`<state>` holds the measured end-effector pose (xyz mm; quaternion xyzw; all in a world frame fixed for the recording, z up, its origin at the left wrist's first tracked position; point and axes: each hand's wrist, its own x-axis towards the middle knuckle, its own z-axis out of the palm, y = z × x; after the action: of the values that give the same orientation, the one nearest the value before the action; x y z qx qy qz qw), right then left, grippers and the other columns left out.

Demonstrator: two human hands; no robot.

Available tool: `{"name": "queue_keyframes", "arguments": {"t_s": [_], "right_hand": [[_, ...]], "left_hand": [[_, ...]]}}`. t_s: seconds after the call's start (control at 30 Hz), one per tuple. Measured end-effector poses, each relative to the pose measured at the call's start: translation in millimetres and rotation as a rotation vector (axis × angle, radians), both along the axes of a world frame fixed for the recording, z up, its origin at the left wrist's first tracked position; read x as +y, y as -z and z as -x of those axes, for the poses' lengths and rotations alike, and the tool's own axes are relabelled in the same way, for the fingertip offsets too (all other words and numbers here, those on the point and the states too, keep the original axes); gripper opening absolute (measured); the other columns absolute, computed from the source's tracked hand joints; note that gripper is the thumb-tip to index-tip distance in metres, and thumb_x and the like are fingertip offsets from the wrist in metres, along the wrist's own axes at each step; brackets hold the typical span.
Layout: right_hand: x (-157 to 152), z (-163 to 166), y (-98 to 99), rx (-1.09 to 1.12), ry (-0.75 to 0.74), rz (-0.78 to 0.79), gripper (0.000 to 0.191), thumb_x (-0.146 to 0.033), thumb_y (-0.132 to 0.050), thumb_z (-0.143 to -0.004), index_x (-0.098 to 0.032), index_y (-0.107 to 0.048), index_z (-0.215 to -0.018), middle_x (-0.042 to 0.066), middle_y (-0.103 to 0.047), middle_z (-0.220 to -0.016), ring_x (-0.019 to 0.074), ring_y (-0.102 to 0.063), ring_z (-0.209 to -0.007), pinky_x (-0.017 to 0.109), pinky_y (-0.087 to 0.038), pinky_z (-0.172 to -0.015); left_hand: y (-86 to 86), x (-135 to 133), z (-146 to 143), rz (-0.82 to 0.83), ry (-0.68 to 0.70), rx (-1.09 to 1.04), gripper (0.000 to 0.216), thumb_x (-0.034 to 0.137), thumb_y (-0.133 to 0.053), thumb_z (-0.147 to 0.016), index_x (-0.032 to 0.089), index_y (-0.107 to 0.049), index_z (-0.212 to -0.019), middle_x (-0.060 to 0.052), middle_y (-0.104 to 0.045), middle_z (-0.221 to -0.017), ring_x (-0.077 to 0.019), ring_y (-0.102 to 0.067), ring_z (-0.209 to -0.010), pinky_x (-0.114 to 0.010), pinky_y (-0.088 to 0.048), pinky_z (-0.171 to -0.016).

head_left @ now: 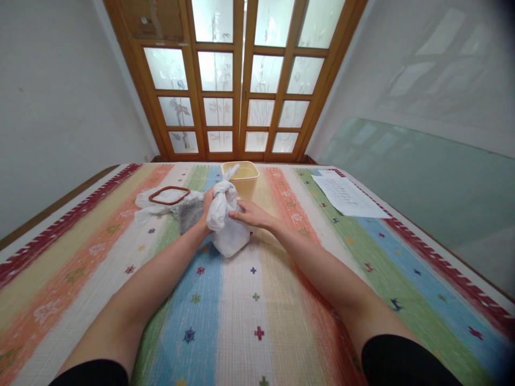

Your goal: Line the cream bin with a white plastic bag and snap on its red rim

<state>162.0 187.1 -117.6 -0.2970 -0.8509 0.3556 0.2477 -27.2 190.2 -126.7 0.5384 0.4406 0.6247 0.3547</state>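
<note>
A white cloth bundle (227, 228), knotted at its top, sits on the striped tablecloth (249, 311) in the middle of the table. My left hand (207, 206) is closed on the bundle's left side, just under the knot. My right hand (251, 214) rests on the bundle's right side, fingers stretched out flat against the cloth. Behind the bundle stands a small yellow tub (243, 177), partly hidden by the knot.
To the left lie a crumpled white cloth with a brown ring-shaped rim (169, 195) and a grey cloth (189, 214). A printed sheet of paper (348, 195) lies at the far right. Wooden glass-paned doors (241, 80) stand beyond the table's far edge.
</note>
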Motion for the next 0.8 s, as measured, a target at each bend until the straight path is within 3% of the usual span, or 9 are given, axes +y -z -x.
{"name": "queue_keyframes", "arguments": {"t_s": [0.1,0.2,0.27,0.37,0.53,0.8], "right_hand": [[-7,4,3.0,-0.013,-0.012,0.006,0.057,-0.067,-0.069,-0.085,-0.017,-0.071,-0.111,0.01,-0.074,-0.106,0.0264,-0.068,-0.093,0.038,-0.053,-0.085],[-14,8,4.8,0.023,-0.063,-0.088,0.058,-0.061,-0.076,-0.081,-0.02,-0.07,-0.12,0.01,-0.073,-0.117,0.0278,-0.068,-0.104,0.038,-0.052,-0.092],[-16,10,7.6,0.008,-0.022,-0.162,0.055,-0.058,-0.079,-0.079,-0.021,-0.071,-0.12,0.01,-0.072,-0.12,0.03,-0.066,-0.11,0.039,-0.05,-0.097],[-15,13,14.2,-0.041,0.078,-0.214,0.047,-0.053,-0.079,-0.08,-0.02,-0.072,-0.113,0.012,-0.073,-0.117,0.0313,-0.066,-0.109,0.04,-0.049,-0.097],[-11,15,20.8,0.009,0.098,-0.197,0.036,-0.044,-0.08,-0.078,-0.019,-0.074,-0.103,0.01,-0.074,-0.114,0.0303,-0.066,-0.107,0.04,-0.049,-0.098],[-9,16,26.4,0.067,0.09,-0.191,0.029,-0.04,-0.074,-0.082,-0.021,-0.074,-0.104,0.01,-0.072,-0.117,0.0292,-0.065,-0.107,0.041,-0.049,-0.1]], "left_hand": [[1.4,-4,2,-0.008,-0.104,0.005,0.019,0.04,-0.063,-0.069,0.024,-0.052,-0.07,-0.005,-0.062,-0.078,-0.0299,-0.061,-0.096,-0.045,-0.053,-0.091],[-0.1,-8,-1,-0.01,-0.137,0.019,0.021,0.043,-0.061,-0.068,0.025,-0.051,-0.069,-0.006,-0.061,-0.078,-0.0313,-0.06,-0.096,-0.046,-0.053,-0.088],[-1.8,-10,-4,-0.021,-0.141,0.044,0.022,0.043,-0.062,-0.067,0.024,-0.052,-0.07,-0.006,-0.06,-0.078,-0.0306,-0.06,-0.095,-0.045,-0.053,-0.087],[-3.4,-12,-6,-0.034,-0.116,0.08,0.023,0.044,-0.064,-0.067,0.024,-0.052,-0.069,-0.006,-0.059,-0.077,-0.0302,-0.058,-0.096,-0.043,-0.054,-0.086],[-3.3,-12,-6,-0.007,-0.005,0.06,0.026,0.047,-0.067,-0.065,0.026,-0.052,-0.068,-0.006,-0.062,-0.081,-0.0314,-0.057,-0.101,-0.042,-0.053,-0.088],[-9.6,-19,-11,-0.084,-0.069,0.143,0.028,0.047,-0.064,-0.073,0.025,-0.049,-0.068,-0.002,-0.056,-0.071,-0.0224,-0.052,-0.074,-0.042,-0.053,-0.082]]}}
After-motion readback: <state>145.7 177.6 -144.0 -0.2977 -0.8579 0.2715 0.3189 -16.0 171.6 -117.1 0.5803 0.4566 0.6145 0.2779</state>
